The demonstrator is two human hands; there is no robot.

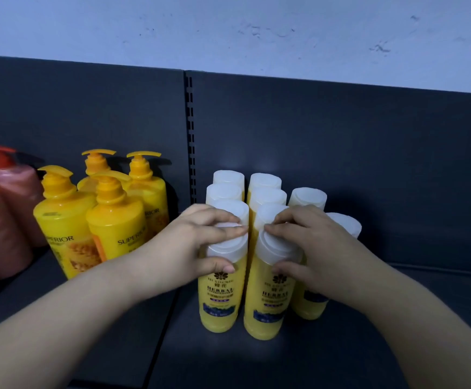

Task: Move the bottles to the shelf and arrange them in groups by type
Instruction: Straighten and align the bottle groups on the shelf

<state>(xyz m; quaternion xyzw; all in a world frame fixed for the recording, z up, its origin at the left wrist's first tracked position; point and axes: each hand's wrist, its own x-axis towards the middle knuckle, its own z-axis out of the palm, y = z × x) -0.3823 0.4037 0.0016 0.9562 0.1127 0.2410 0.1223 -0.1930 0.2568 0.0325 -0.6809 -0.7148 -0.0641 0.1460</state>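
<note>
While both hands work the shelf (341, 346) | my left hand (200, 242) grip clamps front-left herbal bottle (220, 293) cap | right hand (310, 242) grip clamps front-right herbal bottle (268, 301) cap | yellow pump bottles (110, 220) at 9 o'clock

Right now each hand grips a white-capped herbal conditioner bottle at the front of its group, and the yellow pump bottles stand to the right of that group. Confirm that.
Not quite. The head view shows the yellow pump bottles standing to the left of that group, not the right. The rest holds: the left hand and the right hand each grip a front white-capped conditioner bottle.
</note>
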